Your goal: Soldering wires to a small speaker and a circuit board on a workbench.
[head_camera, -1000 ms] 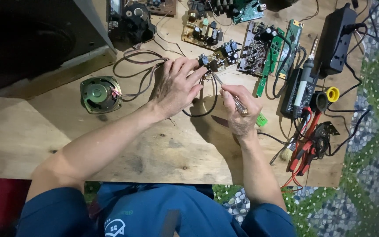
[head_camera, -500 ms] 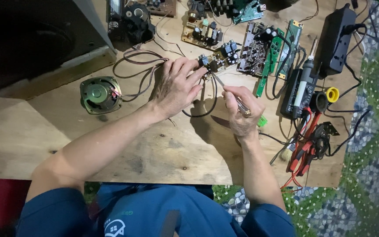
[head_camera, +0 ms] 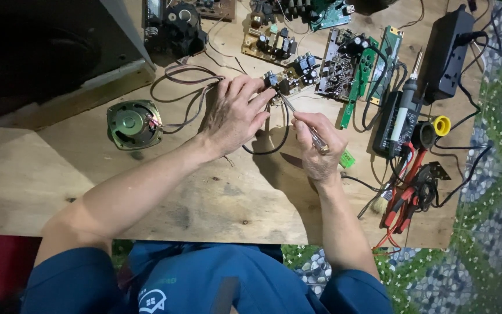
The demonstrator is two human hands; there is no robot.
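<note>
Screwdriver (head_camera: pixel 303 123) lies in the right hand (head_camera: pixel 319 145), fingers closed round its clear handle, shaft slanting up and left so the tip points at the small board (head_camera: pixel 290 78) near the bench's (head_camera: pixel 216 197) far middle. Its long axis runs from lower right to upper left. The left hand (head_camera: pixel 233 113) rests spread over wires (head_camera: pixel 187 93), fingertips pressing the board's near edge, gripping nothing. Judging by this, the tip is being set on a part of that board; a steady board and fine aim seem called for.
</note>
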